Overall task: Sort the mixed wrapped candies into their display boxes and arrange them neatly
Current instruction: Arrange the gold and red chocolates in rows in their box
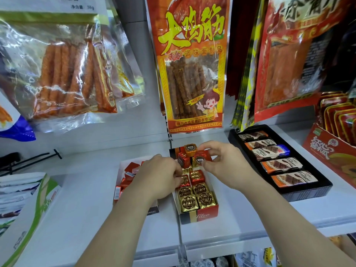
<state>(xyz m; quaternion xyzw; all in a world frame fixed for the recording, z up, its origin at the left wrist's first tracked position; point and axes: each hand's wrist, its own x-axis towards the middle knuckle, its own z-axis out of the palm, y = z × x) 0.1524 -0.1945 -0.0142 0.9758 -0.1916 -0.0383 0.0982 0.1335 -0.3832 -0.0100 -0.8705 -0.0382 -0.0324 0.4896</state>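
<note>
Head view looks down on a white shop shelf (81,199) with large hanging snack bags behind it; the middle orange bag of brown sticks (189,62) carries big yellow Chinese characters. At right lies a black tray of chocolate bars (300,191), its long axis running away from the camera, next to a red carton printed with white Chinese characters (327,151). In the centre sits the narrow red-and-black display box marked "Tileo" (199,215), long axis also running front to back, holding gold foil cube candies (196,199) in two rows at the front and red foil cubes (197,176) behind, round seals upward. Left of it a white box of orange-red wrapped candies (128,174) stands close alongside. The left hand (159,178) rests curled, fingertips on a red cube in the box. The right hand (223,162) pinches a red foil candy with a dark round label (201,159) over the box's far end.
</note>
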